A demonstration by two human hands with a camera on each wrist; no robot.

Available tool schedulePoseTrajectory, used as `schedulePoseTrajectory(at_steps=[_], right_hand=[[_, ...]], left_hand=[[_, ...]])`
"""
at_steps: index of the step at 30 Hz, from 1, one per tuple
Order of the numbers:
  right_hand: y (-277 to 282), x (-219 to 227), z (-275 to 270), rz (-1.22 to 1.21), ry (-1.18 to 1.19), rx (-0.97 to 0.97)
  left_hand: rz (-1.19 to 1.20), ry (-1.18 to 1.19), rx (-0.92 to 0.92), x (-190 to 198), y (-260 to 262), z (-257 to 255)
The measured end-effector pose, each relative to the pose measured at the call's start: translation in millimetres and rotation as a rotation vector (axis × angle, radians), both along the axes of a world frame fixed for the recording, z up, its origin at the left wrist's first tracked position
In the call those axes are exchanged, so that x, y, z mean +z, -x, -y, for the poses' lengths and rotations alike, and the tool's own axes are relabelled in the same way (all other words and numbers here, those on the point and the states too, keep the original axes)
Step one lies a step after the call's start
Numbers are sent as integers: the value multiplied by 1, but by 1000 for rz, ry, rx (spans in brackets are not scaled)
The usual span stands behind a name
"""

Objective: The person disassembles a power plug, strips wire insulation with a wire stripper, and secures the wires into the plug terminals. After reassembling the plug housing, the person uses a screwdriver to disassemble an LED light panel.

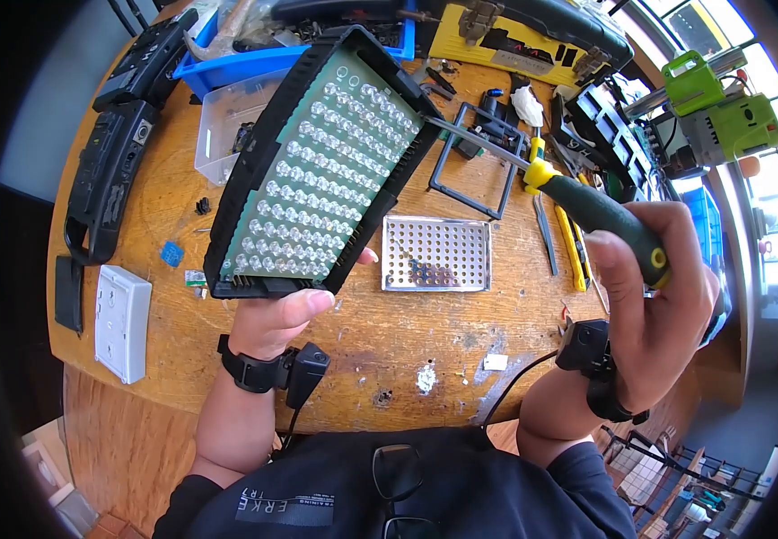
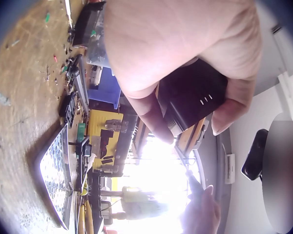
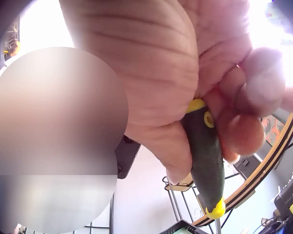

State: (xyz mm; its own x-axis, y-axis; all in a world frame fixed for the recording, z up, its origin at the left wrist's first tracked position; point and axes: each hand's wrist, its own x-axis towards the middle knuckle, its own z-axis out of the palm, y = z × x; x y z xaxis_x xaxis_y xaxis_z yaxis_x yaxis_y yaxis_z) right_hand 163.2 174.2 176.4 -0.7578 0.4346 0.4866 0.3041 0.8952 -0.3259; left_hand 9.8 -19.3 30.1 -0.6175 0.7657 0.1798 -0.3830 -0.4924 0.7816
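My left hand (image 1: pixel 276 319) holds a black plastic housing (image 1: pixel 227 216) from below, raised over the bench and tilted. Inside it sits a green circuit board (image 1: pixel 274 260) with rows of clear LEDs. My right hand (image 1: pixel 667 296) grips the green-and-yellow handle of a screwdriver (image 1: pixel 600 205), its shaft pointing left. The tip meets the housing's right edge near the upper corner. In the left wrist view the back of the black housing (image 2: pixel 190 95) shows between thumb and fingers. The right wrist view shows fingers and thumb around the screwdriver handle (image 3: pixel 205 156).
A metal plate with rows of holes (image 1: pixel 437 253) lies on the wooden bench beneath. Behind it are a black frame (image 1: pixel 474 193), a blue bin (image 1: pixel 200 76) and a yellow toolbox (image 1: pixel 519 56). A white plastic cover (image 1: pixel 122 325) lies left; a green drill stand (image 1: pixel 721 121) stands right.
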Motion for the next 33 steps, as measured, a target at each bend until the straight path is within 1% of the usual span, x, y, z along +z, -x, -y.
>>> schedulePoseTrajectory(at_steps=[4,6,7,9,10,12,13,14,16,17,20,21,23,24,26,27,29,31,32,33], right_hand=[[-2,2,-4,39,63,-32],[-4,0,-9,16,114,40],[-2,-4,-7,17,114,43],[2,-11,2,-242,295,126],[1,-12,4,-244,296,132],[-4,-14,8,-219,295,53],[-5,-7,10,-139,206,70],[-7,-6,7,-137,209,68],[-9,-3,0,-72,113,59],[-5,-3,5,-111,98,20],[-4,-1,6,-95,78,15],[-4,0,7,-96,77,18],[-5,3,9,-25,-1,-63],[-6,4,9,-30,-4,-63],[-10,6,6,46,-26,-61],[-11,7,4,45,-24,-60],[-13,6,0,15,168,-50],[-11,2,-5,-20,179,-75],[-9,1,-6,-53,186,-99],[-10,2,-7,-45,176,-48]], left_hand=[[-11,-89,-5,-3,2,-2],[2,-128,33,-1,2,-1],[-25,-128,32,-3,3,-1],[-1,-143,34,-1,5,-3],[24,-156,32,0,6,-4],[20,-130,29,2,5,-5],[24,-105,20,2,3,-4],[26,-103,19,1,3,-3],[9,-82,-8,0,3,-2],[29,-72,-9,1,3,-2],[31,-28,8,3,1,-2],[49,-25,12,2,0,-2],[52,-44,-1,1,-1,-3],[52,-64,-14,0,-1,-5],[65,-74,-16,-2,0,-6],[63,-100,-26,-3,1,-7],[61,-120,-34,-5,3,-8],[131,-187,-49,-6,5,-9],[132,-184,-46,-8,5,-10],[178,-218,-51,-10,4,-11]])
